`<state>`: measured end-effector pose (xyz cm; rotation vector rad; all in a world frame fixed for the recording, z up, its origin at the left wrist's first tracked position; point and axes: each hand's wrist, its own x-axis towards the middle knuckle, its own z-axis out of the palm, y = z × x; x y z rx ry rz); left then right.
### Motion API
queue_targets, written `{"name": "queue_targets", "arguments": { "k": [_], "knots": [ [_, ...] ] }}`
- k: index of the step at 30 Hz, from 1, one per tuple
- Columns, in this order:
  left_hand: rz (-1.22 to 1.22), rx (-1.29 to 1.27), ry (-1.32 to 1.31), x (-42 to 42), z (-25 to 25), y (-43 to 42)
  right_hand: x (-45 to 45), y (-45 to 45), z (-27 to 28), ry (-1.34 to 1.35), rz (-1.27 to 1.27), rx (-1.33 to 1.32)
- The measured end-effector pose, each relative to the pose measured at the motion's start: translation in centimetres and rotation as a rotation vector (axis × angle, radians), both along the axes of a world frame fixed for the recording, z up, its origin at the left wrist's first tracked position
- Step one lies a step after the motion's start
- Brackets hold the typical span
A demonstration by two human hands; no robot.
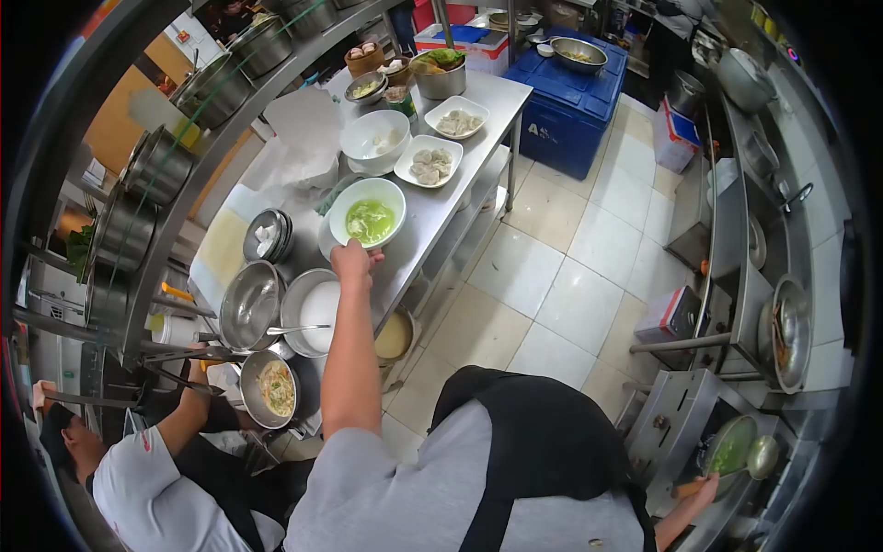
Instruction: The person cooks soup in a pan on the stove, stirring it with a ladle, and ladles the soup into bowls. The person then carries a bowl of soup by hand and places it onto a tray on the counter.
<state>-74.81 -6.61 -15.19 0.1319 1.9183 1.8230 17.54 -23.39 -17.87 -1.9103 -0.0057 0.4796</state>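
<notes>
My left hand (354, 262) reaches forward and grips the near rim of a white bowl (397, 230) of green soup with pale pieces, at the steel table. Far to the right, my right hand (706, 488) is closed around the wooden handle of a ladle (762, 457). The ladle's round metal cup is over the edge of a wok (736, 431) holding green liquid, on the stove (664, 423). Beyond the soup bowl stand another white bowl (352, 138) and a square white dish (421, 178) with dumplings.
At left, a co-worker (175, 460) has a hand near a pan (246, 396) of shredded food. A metal bowl (235, 308) sits nearby. A blue chest (561, 120) stands beyond the table. Steel pots (152, 166) line the left shelf. Tiled floor (552, 276) runs between table and right-hand counter.
</notes>
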Motion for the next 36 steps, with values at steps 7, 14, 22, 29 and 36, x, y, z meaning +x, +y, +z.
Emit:
{"name": "queue_targets", "arguments": {
  "k": [7, 14, 22, 29, 36],
  "knots": [
    [0.289, 0.071, -0.171, 0.1, -2.2, 2.5, -1.9, -0.7, 1.1, 0.015, -0.041, 0.049],
    [0.379, 0.229, -0.272, 2.7, -3.1, 2.7, 0.1, -3.5, -2.1, 0.019, -0.087, 0.135],
    [-0.639, 0.006, -0.191, 18.7, -6.2, 0.8, -2.4, -3.5, -1.2, -0.033, -0.053, 0.190],
    [-1.452, -0.333, 0.210, 28.2, -13.7, 0.8, -5.7, -5.7, -0.1, -0.061, -0.044, 0.207],
    [-2.055, -1.134, 0.670, 23.3, -22.3, -2.5, -6.8, -10.4, -1.5, -0.153, 0.010, 0.104]
  ]
}}
